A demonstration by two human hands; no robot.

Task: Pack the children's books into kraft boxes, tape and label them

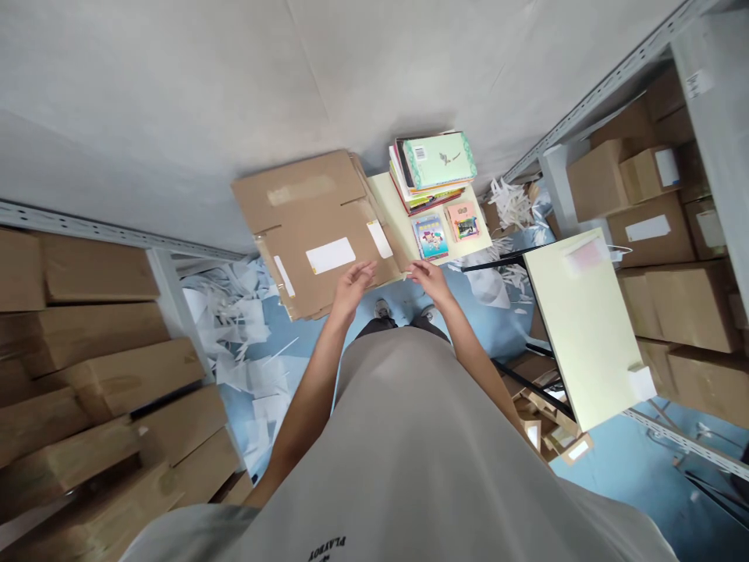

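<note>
Hands (352,289) (431,281) sit apart at the near edge of cardboard (336,222).

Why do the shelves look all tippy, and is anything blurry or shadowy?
Head view: wide-lens stretching probably makes the shelves slant; head view: the pinkish paper on the right-side table is smeared; head view: soft shadow on the wall behind the stack of books; head view: left hand and right hand look fairly clear.

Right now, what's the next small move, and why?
I'd probably bring the left hand onto the near edge of the flattened cardboard: it looks empty and sits right by that edge, while the right hand, seemingly empty too, is near the cardboard's near right corner.
</note>
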